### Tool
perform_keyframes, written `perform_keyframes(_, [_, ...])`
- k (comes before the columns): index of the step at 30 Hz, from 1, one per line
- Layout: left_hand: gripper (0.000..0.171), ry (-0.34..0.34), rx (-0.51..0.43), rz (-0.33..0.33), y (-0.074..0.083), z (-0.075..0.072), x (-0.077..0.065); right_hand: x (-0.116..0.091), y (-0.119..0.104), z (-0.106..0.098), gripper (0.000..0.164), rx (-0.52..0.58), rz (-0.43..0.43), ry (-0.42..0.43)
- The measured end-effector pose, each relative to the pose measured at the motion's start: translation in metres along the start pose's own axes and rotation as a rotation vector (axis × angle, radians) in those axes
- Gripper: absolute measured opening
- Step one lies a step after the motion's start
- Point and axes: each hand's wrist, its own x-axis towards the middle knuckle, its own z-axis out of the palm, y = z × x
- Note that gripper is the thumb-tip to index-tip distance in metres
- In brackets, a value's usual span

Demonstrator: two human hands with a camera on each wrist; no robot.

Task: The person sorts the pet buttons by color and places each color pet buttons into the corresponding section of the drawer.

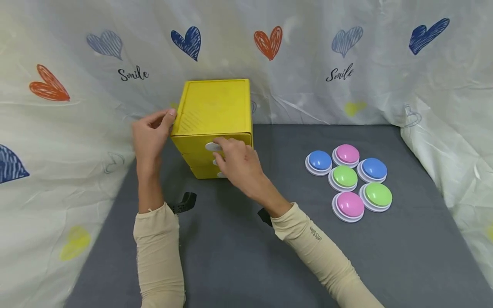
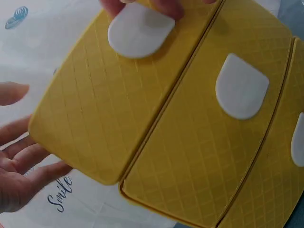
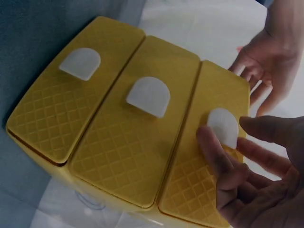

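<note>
A yellow box with three drawers [image 1: 215, 107] stands toward the back of the table, its quilted drawer fronts facing me. Each front carries a white tab handle. At the top drawer's handle [image 3: 223, 126], my right hand [image 1: 242, 164] has its fingertips bent around the tab's edges, fingers on one side and thumb on the other. My left hand [image 1: 151, 132] is at the box's left side, fingers extended along that wall in the left wrist view. Below the gripped tab, the middle handle [image 2: 242, 85] and the bottom handle [image 3: 81, 63] have no fingers on them.
To the right on the dark grey table cover [image 1: 285, 261] sits a cluster of round push buttons on white bases, including a blue one [image 1: 319, 160], a pink one [image 1: 350, 204] and a green one [image 1: 378, 194]. A heart-printed curtain [image 1: 227, 25] hangs behind the box.
</note>
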Motion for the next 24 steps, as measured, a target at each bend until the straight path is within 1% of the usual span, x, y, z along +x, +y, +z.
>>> perform_keyframes(4, [0.052,-0.123,0.052,-0.135,-0.022,-0.005,0.011,0.001,-0.005,0.012,0.018,-0.123,0.025,0.043])
perform_keyframes(7, [0.059,-0.207,0.039,-0.253,-0.033,-0.008,0.016,0.003,-0.007,0.017,0.017,-0.243,0.010,0.095])
perform_keyframes(9, [0.059,-0.215,-0.008,-0.320,-0.037,-0.007,0.019,0.006,-0.007,0.019,0.019,-0.317,-0.013,0.139])
perform_keyframes(11, [0.058,-0.209,-0.053,-0.371,-0.042,-0.006,0.020,0.005,-0.006,0.019,0.021,-0.355,-0.027,0.172])
perform_keyframes(14, [0.058,-0.176,-0.104,-0.381,-0.047,-0.003,0.022,0.004,-0.006,0.020,0.024,-0.377,-0.023,0.197])
perform_keyframes(17, [0.055,-0.154,-0.152,-0.378,-0.051,0.000,0.024,0.002,-0.008,0.019,0.025,-0.400,0.001,0.204])
perform_keyframes(20, [0.052,-0.141,-0.191,-0.372,-0.053,0.000,0.025,0.001,-0.012,0.018,0.024,-0.429,0.014,0.186])
perform_keyframes(24, [0.051,-0.138,-0.220,-0.357,-0.056,-0.001,0.022,-0.002,-0.016,0.018,0.024,-0.433,0.010,0.146])
